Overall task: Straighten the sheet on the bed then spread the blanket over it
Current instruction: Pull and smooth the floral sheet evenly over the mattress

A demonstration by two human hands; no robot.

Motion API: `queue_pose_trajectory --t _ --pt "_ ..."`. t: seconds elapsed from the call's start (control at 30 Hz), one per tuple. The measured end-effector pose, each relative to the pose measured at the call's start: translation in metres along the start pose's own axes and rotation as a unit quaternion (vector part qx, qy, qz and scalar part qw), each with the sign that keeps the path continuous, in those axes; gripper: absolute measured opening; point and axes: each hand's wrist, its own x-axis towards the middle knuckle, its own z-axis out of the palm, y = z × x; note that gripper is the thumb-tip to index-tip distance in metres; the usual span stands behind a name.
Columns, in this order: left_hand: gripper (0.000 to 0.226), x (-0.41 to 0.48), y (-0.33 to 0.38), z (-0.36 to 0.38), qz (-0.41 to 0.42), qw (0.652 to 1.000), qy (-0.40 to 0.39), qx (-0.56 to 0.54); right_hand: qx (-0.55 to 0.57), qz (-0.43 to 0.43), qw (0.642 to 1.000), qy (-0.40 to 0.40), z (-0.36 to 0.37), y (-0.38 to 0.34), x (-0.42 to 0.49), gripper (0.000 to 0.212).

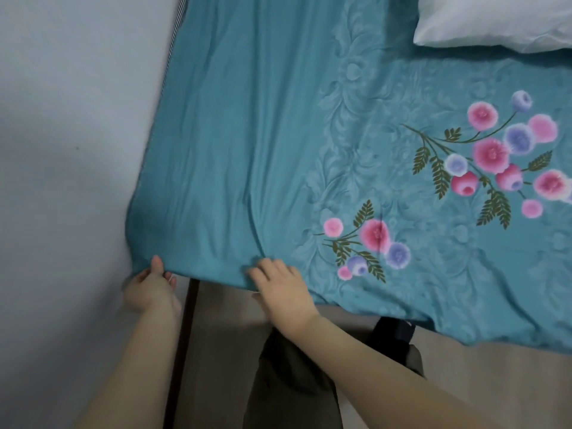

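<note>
While left hand and right hand pinch its hem, the sheet (teal, flowered) lies creased.

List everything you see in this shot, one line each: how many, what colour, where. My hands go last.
sheet: one, teal with pink and purple flowers, spread over the bed, creased near the left corner
pillow: one, white, top right, on the sheet
wall: one, pale grey-blue, along the bed's left side
bed post: one, dark, below the sheet's near corner
floor: beige, in front of the bed
trousers: one pair, dark olive, bottom centre
left hand: one, grips the sheet's near left corner
right hand: one, grips the sheet's near edge, a little to the right of the left hand
</note>
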Motion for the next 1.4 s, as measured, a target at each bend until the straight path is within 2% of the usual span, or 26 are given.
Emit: queue_pose_trajectory --t 0.07,0.2,0.3,0.37,0.4,0.47,0.57,0.6,0.63,0.67,0.73,0.8,0.87,0.93,0.97,1.0,1.07,1.1,1.17,1.2,1.23,1.27,1.3,1.33,1.37,1.4 --pt "0.025 0.002 0.001 0.002 0.005 1.000 0.027 -0.010 -0.026 0.069 0.997 0.023 -0.001 0.005 -0.006 0.039" --pt "0.028 0.005 0.007 -0.002 0.013 0.997 0.073 -0.027 0.031 0.022 0.998 0.051 0.002 0.001 -0.003 0.024" --pt "0.026 0.006 0.011 0.001 0.015 0.995 0.088 -0.033 0.107 -0.064 0.991 -0.042 -0.001 -0.005 -0.003 0.007" --pt "0.026 0.011 0.011 0.004 0.005 0.996 0.073 -0.047 0.120 -0.121 0.981 -0.089 -0.003 0.001 -0.009 0.014" --pt "0.028 0.011 0.009 0.007 0.001 0.998 0.060 -0.029 0.153 -0.120 0.978 -0.072 -0.007 0.009 -0.014 0.021" --pt "0.031 0.003 0.005 0.019 0.029 0.997 0.042 0.052 0.239 -0.044 0.970 0.017 -0.020 0.038 -0.026 0.040" --pt "0.017 -0.017 -0.007 0.034 0.171 0.969 0.030 0.176 0.159 0.169 0.948 0.219 -0.035 0.118 -0.061 0.049" --pt "0.019 -0.023 -0.010 0.037 0.240 0.944 0.037 0.225 0.107 0.269 0.925 0.247 -0.038 0.150 -0.078 0.052" --pt "0.032 -0.032 -0.013 0.043 0.322 0.901 0.041 0.289 0.076 0.373 0.896 0.230 -0.038 0.180 -0.097 0.057" --pt "0.043 -0.042 -0.019 0.047 0.417 0.838 0.006 0.352 0.072 0.469 0.860 0.186 -0.033 0.203 -0.117 0.063" --pt "0.062 -0.072 -0.038 0.062 0.555 0.671 -0.130 0.474 0.078 0.574 0.811 0.083 -0.016 0.221 -0.152 0.076" --pt "0.083 -0.113 -0.064 0.087 0.589 0.541 -0.240 0.550 0.078 0.592 0.801 0.035 0.001 0.208 -0.171 0.082" --pt "0.099 -0.143 -0.090 0.112 0.596 0.437 -0.306 0.600 0.110 0.588 0.801 0.024 0.008 0.185 -0.179 0.087" --pt "0.110 -0.155 -0.107 0.127 0.597 0.347 -0.325 0.646 0.209 0.569 0.795 -0.029 0.001 0.170 -0.183 0.096" --pt "0.113 -0.153 -0.114 0.128 0.586 0.325 -0.319 0.670 0.266 0.565 0.778 -0.075 -0.005 0.170 -0.186 0.103" --pt "0.115 -0.150 -0.117 0.125 0.560 0.324 -0.303 0.699 0.296 0.558 0.765 -0.125 -0.017 0.176 -0.188 0.107" --pt "0.114 -0.142 -0.119 0.110 0.485 0.381 -0.271 0.739 0.269 0.540 0.783 -0.154 -0.051 0.200 -0.190 0.091" --pt "0.111 -0.138 -0.117 0.098 0.472 0.413 -0.240 0.741 0.231 0.542 0.803 -0.090 -0.070 0.219 -0.191 0.073" --pt "0.099 -0.143 -0.117 0.071 0.446 0.466 -0.214 0.734 0.140 0.557 0.813 0.101 -0.095 0.275 -0.201 0.050" --pt "0.090 -0.152 -0.123 0.055 0.436 0.459 -0.218 0.743 0.095 0.551 0.811 0.171 -0.101 0.304 -0.211 0.051" --pt "0.086 -0.159 -0.126 0.040 0.434 0.426 -0.235 0.758 0.066 0.545 0.812 0.196 -0.098 0.329 -0.226 0.058" --pt "0.097 -0.165 -0.126 0.031 0.436 0.421 -0.238 0.759 0.060 0.546 0.817 0.177 -0.090 0.347 -0.242 0.064" --pt "0.125 -0.175 -0.125 0.021 0.398 0.441 -0.268 0.759 0.069 0.557 0.815 0.141 -0.074 0.357 -0.259 0.067" --pt "0.151 -0.183 -0.126 0.024 0.390 0.482 -0.286 0.731 0.093 0.582 0.800 0.113 -0.054 0.359 -0.275 0.070" --pt "0.159 -0.205 -0.129 0.043 0.345 0.550 -0.319 0.690 0.125 0.608 0.776 0.109 -0.034 0.355 -0.289 0.073" --pt "0.154 -0.231 -0.134 0.066 0.324 0.570 -0.331 0.679 0.165 0.630 0.749 0.122 -0.018 0.346 -0.301 0.077"
